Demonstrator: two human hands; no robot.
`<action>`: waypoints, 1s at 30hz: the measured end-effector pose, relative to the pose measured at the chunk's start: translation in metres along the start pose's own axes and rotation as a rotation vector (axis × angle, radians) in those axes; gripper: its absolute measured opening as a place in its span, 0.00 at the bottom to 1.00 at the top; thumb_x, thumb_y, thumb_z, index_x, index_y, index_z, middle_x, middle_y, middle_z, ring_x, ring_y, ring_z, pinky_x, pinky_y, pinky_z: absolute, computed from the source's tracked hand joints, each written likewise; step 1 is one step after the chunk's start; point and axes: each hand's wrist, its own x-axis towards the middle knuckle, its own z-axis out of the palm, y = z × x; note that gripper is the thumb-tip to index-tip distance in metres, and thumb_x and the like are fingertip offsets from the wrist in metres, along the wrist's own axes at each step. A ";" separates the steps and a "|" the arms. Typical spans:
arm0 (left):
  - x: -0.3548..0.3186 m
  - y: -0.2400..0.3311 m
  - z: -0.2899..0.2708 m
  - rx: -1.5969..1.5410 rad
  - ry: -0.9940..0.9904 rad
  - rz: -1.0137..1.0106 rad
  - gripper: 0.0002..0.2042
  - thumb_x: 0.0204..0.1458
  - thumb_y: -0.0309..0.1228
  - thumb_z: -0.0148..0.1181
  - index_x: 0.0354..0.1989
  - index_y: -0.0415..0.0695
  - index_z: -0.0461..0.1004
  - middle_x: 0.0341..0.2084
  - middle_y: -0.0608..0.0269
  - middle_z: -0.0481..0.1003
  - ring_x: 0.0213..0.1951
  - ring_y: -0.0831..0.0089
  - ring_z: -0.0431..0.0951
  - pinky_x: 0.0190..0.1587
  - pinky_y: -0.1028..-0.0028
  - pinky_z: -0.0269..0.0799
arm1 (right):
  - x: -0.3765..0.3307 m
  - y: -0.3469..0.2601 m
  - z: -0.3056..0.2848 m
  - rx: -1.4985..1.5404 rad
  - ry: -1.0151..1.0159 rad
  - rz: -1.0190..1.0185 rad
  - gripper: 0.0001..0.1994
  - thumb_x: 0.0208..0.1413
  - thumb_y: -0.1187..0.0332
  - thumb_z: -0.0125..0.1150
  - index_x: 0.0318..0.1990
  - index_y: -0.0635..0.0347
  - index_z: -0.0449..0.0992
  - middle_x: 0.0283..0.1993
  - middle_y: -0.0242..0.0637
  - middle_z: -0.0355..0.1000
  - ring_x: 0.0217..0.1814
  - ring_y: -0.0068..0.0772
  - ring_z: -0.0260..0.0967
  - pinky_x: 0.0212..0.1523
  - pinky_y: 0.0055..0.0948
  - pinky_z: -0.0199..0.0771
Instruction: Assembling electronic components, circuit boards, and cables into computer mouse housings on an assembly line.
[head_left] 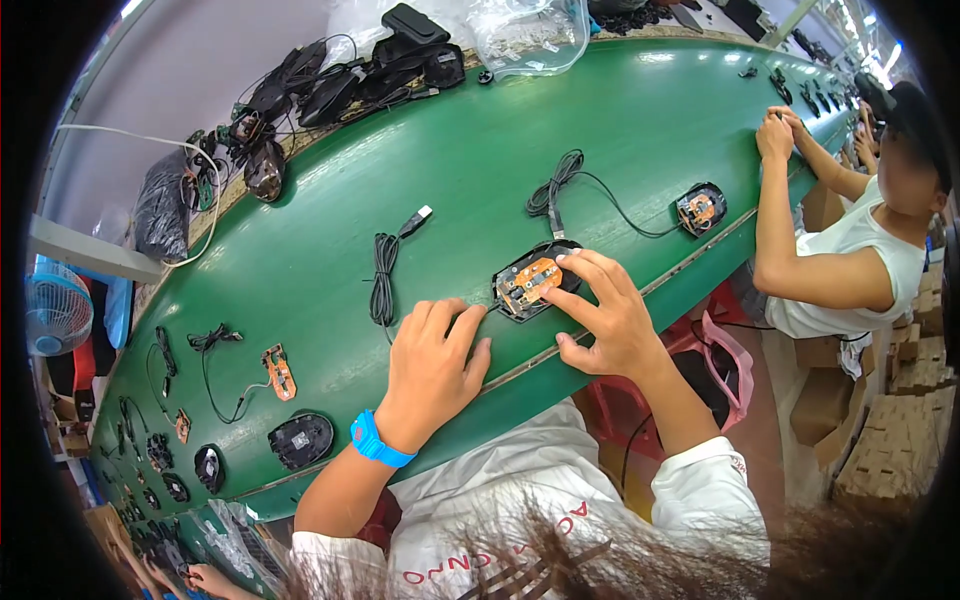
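Green worktop (600, 110), orange board (530, 284), blue fan (58, 305)

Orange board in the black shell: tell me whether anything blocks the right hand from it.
Nothing visible does: the right hand appears to touch the orange board directly. The USB plug lies beyond the board, not between them.
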 end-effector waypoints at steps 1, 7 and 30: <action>-0.002 0.001 -0.003 -0.008 0.009 -0.010 0.19 0.45 0.24 0.70 0.47 0.40 0.77 0.43 0.54 0.76 0.44 0.54 0.76 0.47 0.60 0.74 | -0.002 0.000 0.002 0.017 0.027 0.001 0.27 0.40 0.64 0.68 0.54 0.53 0.81 0.63 0.46 0.68 0.66 0.54 0.65 0.64 0.49 0.69; -0.029 0.010 -0.039 -0.096 0.065 -0.030 0.19 0.44 0.23 0.70 0.48 0.39 0.77 0.45 0.53 0.76 0.44 0.52 0.76 0.46 0.59 0.75 | -0.004 0.001 0.005 0.038 0.148 0.074 0.28 0.40 0.66 0.66 0.55 0.55 0.80 0.61 0.49 0.69 0.63 0.57 0.68 0.63 0.51 0.71; -0.136 -0.019 -0.087 -0.080 0.443 -0.434 0.12 0.48 0.18 0.62 0.43 0.35 0.77 0.42 0.50 0.78 0.46 0.53 0.78 0.54 0.57 0.73 | 0.003 -0.011 0.006 -0.061 0.094 0.129 0.20 0.38 0.69 0.67 0.44 0.56 0.83 0.56 0.43 0.73 0.62 0.54 0.70 0.62 0.50 0.72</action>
